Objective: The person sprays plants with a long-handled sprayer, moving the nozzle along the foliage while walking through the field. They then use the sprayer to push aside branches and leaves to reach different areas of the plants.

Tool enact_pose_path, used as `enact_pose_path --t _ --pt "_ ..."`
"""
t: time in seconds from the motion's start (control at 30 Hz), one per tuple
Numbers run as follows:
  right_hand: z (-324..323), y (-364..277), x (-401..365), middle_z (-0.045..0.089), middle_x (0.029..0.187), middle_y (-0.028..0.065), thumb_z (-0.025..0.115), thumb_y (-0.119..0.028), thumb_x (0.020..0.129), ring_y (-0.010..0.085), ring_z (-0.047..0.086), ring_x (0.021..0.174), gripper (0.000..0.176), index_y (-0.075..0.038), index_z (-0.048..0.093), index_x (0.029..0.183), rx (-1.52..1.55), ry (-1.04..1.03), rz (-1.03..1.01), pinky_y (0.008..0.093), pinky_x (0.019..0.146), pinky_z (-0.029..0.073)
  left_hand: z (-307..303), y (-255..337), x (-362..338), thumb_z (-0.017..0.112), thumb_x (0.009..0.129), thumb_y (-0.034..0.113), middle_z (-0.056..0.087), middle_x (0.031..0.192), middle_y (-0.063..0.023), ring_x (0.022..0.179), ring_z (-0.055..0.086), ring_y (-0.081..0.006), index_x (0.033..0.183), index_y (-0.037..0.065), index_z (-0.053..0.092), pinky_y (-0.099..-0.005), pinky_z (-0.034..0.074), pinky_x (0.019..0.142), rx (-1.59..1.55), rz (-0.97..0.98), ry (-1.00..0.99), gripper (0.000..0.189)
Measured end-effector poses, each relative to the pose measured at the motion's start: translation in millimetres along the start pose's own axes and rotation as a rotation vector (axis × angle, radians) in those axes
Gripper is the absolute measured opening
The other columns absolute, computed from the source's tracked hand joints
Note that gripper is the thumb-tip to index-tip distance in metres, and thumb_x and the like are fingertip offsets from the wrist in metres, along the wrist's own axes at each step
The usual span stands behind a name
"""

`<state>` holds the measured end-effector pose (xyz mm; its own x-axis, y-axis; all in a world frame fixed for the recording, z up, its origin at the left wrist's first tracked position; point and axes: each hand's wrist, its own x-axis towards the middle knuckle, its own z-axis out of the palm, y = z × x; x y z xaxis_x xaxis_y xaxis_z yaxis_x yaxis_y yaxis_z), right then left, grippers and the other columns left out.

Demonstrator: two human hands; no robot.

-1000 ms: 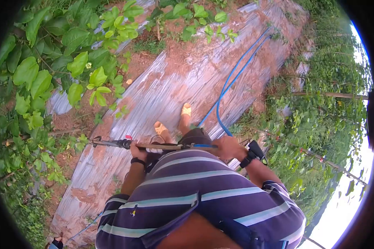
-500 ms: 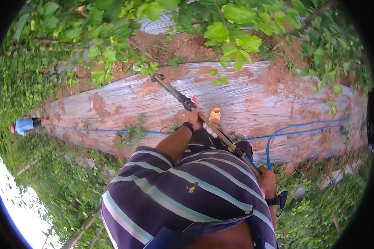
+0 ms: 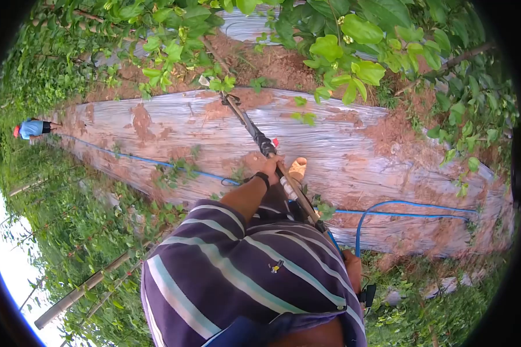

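Silvery plastic sheet (image 3: 341,141) covers the ground out here, smeared with reddish soil (image 3: 142,120) and tapering towards its far end. Leafy green vines (image 3: 359,29) crowd both long edges, a wooden pole (image 3: 87,287) slants among them, and the sky (image 3: 4,248) glares white.

You are positioned outdoors in a cultivated plot, on a ground row covered with silvery plastic sheeting (image 3: 197,124) that is partly overlaid with reddish soil (image 3: 142,121). Dense green foliage (image 3: 359,29) borders both sides of this row, and wooden poles (image 3: 84,293) stand tilted in the view among the plants. A blue hose (image 3: 139,158) runs lengthwise along the sheeting, and bright sky (image 3: 11,237) shows past the leaves.
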<state>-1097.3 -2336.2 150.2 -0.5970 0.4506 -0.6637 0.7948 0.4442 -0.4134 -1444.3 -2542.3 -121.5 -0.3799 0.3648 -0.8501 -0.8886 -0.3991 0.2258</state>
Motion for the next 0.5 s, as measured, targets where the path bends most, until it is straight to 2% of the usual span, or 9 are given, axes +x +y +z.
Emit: enact_pose_path --t 0.07,0.13,0.23,0.3,0.37,0.43,0.47,0.5 --pt "14 22 -1 0.063 0.074 0.0224 0.069 -0.032 0.079 0.0425 0.062 0.073 0.026 -0.007 0.066 0.086 0.041 -0.044 -0.004 0.0454 0.06 0.048 -6 -7 -1 0.067 0.08 0.011 0.052 0.071 -0.0046 0.064 0.055 -0.0211 0.083 0.009 0.051 -0.0347 0.051 0.063 0.036 -0.006 0.031 0.016" --pt "30 40 -1 0.064 0.078 0.021 0.068 -0.028 0.08 0.0399 0.064 0.074 0.022 -0.007 0.067 0.088 0.208 -0.11 0.05 0.0439 0.061 0.048 -4 -11 -6 0.067 0.08 0.011 0.052 0.07 -0.0043 0.063 0.055 -0.021 0.083 0.01 0.052 -0.0345 0.05 0.062 0.079 -0.011 0.058 0.016" --pt "35 45 -5 0.065 0.078 0.0205 0.068 -0.026 0.08 0.0379 0.065 0.072 0.021 -0.007 0.067 0.089 0.192 -0.096 0.027 0.043 0.06 0.048 5 -13 -19 0.066 0.081 0.012 0.055 0.072 -0.0052 0.065 0.057 -0.0216 0.083 0.009 0.054 -0.0353 0.051 0.062 0.107 -0.035 0.104 0.013" --pt "48 63 -3 0.065 0.078 0.0209 0.068 -0.027 0.08 0.0383 0.064 0.072 0.022 -0.007 0.067 0.088 0.225 -0.065 -0.036 0.0425 0.06 0.048 2 -16 -22 0.064 0.083 0.011 0.064 0.081 -0.0056 0.075 0.063 -0.0234 0.092 0.009 0.062 -0.0363 0.053 0.073 0.225 -0.031 0.133 0.009" --pt "56 77 -5 0.064 0.078 0.0213 0.069 -0.027 0.08 0.0387 0.064 0.071 0.022 -0.006 0.067 0.086 0.256 -0.032 -0.096 0.0421 0.06 0.047 0 -21 -22 0.064 0.082 0.012 0.064 0.083 -0.0058 0.076 0.063 -0.0242 0.092 0.009 0.062 -0.0371 0.053 0.075 0.211 -0.036 0.133 0.011" --pt "60 80 -2 0.063 0.072 0.0197 0.066 -0.027 0.082 0.0313 0.064 0.065 0.023 -0.003 0.066 0.081 0.321 -0.12 -0.053 0.0398 0.058 0.047 -1 -22 -21 0.064 0.082 0.012 0.065 0.084 -0.0061 0.076 0.063 -0.025 0.093 0.008 0.062 -0.0379 0.054 0.077 0.198 -0.036 0.126 0.012" --pt "57 78 0 0.063 0.072 0.0197 0.066 -0.027 0.082 0.0313 0.064 0.065 0.023 -0.003 0.066 0.081 0.334 -0.111 -0.05 0.0398 0.058 0.047 -6 -24 -17 0.064 0.082 0.013 0.065 0.085 -0.0066 0.077 0.063 -0.0252 0.093 0.008 0.062 -0.0384 0.054 0.077 0.221 -0.042 0.146 0.012" --pt "51 75 -1 0.061 0.068 0.0182 0.064 -0.026 0.083 0.025 0.061 0.062 0.025 -0.002 0.066 0.079 0.375 -0.213 0.059 0.038 0.058 0.046 -15 -27 -8 0.064 0.082 0.013 0.065 0.086 -0.0071 0.078 0.063 -0.0255 0.093 0.007 0.062 -0.0389 0.054 0.078 0.247 -0.048 0.166 0.013"
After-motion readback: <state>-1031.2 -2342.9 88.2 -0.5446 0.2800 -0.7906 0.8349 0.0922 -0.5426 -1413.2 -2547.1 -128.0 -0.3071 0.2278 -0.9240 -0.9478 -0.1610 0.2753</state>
